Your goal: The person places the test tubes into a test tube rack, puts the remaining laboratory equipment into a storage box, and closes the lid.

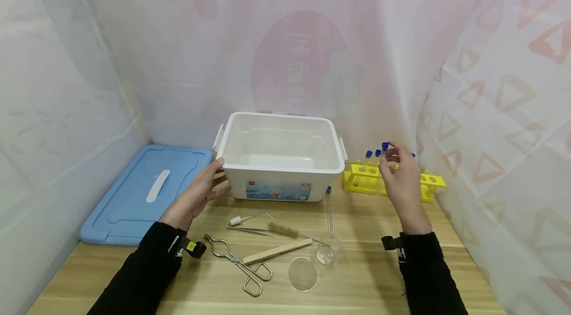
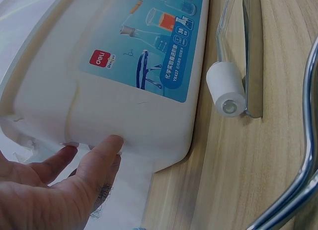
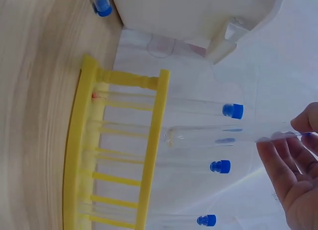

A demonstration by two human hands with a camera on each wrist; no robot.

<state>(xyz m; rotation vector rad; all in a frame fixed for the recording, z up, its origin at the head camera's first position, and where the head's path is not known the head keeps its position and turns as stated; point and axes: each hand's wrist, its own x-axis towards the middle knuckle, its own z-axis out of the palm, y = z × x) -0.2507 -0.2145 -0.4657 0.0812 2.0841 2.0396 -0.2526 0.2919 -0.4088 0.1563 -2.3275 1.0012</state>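
My left hand [image 1: 199,192] is at the front left corner of a white plastic box [image 1: 281,169], its fingers extended and touching the side wall. In the left wrist view, the fingertips [image 2: 115,140] rest against that wall below the blue label. On the right, my right hand [image 1: 403,183] pinches a clear test tube [image 3: 198,135] with a blue cap near its capped end. The tube's rounded bottom is right at the top bar of a yellow test tube rack [image 3: 155,140]. Several other blue-capped tubes [image 3: 232,111] stand in the rack.
A blue lid [image 1: 129,201] lies left of the box. In front are metal tongs [image 1: 234,259], a wooden clamp [image 1: 277,251], a brush [image 1: 283,229], a white stopper with bent glass tube [image 2: 226,88], a round disc [image 1: 303,274], a glass vessel [image 1: 326,254] and a blue-capped tube [image 1: 330,213].
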